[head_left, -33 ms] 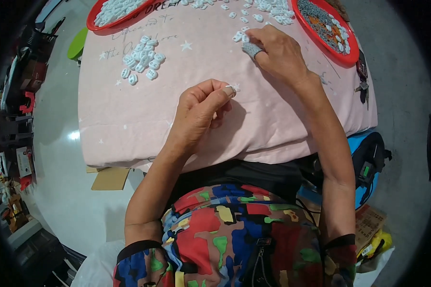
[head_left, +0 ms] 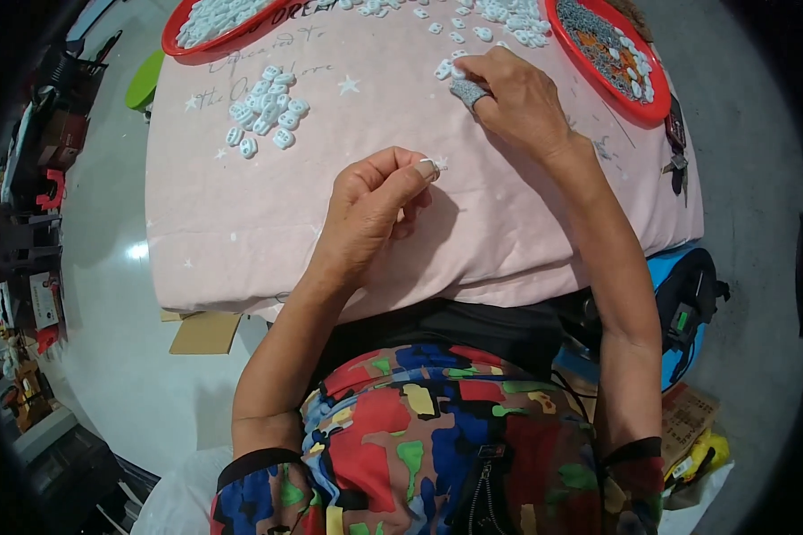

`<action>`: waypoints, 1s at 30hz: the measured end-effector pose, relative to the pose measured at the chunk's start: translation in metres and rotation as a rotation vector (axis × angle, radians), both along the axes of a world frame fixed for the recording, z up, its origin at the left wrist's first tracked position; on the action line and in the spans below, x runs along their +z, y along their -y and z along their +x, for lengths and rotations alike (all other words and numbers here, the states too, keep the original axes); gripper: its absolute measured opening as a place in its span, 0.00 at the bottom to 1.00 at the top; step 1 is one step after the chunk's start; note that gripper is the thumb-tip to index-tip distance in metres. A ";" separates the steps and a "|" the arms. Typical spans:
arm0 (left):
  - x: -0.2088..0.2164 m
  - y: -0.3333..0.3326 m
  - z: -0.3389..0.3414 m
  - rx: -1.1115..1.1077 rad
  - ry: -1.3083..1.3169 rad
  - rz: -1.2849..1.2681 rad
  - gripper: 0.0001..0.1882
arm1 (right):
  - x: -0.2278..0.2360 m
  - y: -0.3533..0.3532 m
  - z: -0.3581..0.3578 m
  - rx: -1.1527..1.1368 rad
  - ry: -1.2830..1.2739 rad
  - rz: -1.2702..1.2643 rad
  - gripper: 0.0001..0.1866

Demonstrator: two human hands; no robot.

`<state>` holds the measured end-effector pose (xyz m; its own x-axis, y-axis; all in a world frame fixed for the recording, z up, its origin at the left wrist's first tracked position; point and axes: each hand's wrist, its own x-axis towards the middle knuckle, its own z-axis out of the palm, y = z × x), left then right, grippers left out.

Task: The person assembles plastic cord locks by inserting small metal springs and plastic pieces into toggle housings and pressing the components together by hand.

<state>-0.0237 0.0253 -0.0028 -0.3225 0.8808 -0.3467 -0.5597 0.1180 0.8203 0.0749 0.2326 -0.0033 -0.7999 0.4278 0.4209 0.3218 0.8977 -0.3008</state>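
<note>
Over the middle of the pink cloth, my left hand [head_left: 379, 201] pinches a small white plastic piece [head_left: 440, 164] between thumb and forefinger; most of it is hidden. Farther off to the right, my right hand [head_left: 522, 102] reaches down with bent fingers. A grey wrap [head_left: 468, 93] covers one of its digits. Its fingertips close on a white plastic piece [head_left: 458, 72] beside a few others like it. A loose pile of white oval pieces [head_left: 266, 109] lies on the cloth to the left.
At the far left stands a red tray [head_left: 180, 43] heaped with white pieces. Another red tray [head_left: 644, 111], at the far right, holds grey and orange bits plus white pieces. More white pieces [head_left: 513, 18] are scattered between them. Keys [head_left: 676, 165] hang at the table's right edge.
</note>
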 end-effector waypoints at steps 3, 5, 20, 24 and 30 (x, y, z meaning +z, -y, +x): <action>0.002 0.000 0.000 -0.006 0.007 0.005 0.06 | -0.009 -0.002 -0.002 0.029 0.033 0.028 0.18; -0.001 -0.001 0.000 0.014 0.005 0.019 0.06 | -0.010 0.001 0.005 0.046 0.013 0.030 0.18; 0.003 -0.002 0.022 -0.017 0.034 0.191 0.10 | 0.014 0.079 0.069 0.233 -0.258 -0.176 0.21; 0.003 -0.001 0.027 0.015 0.015 0.193 0.10 | 0.009 0.089 0.073 0.168 -0.309 -0.440 0.20; -0.001 -0.001 0.026 -0.001 -0.085 0.209 0.10 | 0.019 0.097 0.075 0.079 -0.289 -0.587 0.20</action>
